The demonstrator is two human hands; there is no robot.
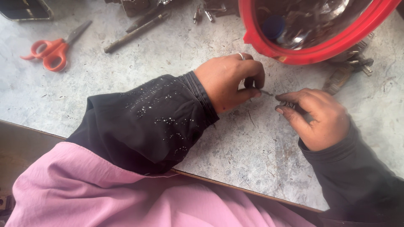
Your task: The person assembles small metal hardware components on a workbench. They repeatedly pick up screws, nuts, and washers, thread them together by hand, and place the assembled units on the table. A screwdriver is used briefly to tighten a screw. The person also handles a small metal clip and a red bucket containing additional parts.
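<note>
My left hand (229, 80), with a ring on one finger, rests on the grey worktop (126, 80) and pinches a thin metal pin (266, 92) between thumb and fingers. My right hand (317, 117) sits just to its right, fingers closed on a small dark metal part (288, 103). The pin's tip points at that part, nearly touching it. Most of the small part is hidden under my right fingers.
A red plastic bowl (303, 50) holding metal pieces stands at the back right. Orange-handled scissors (52, 50) lie at the back left. A long dark rod (136, 31) and small metal bits (351, 67) lie at the back. The table's front edge (235, 185) runs close to my body.
</note>
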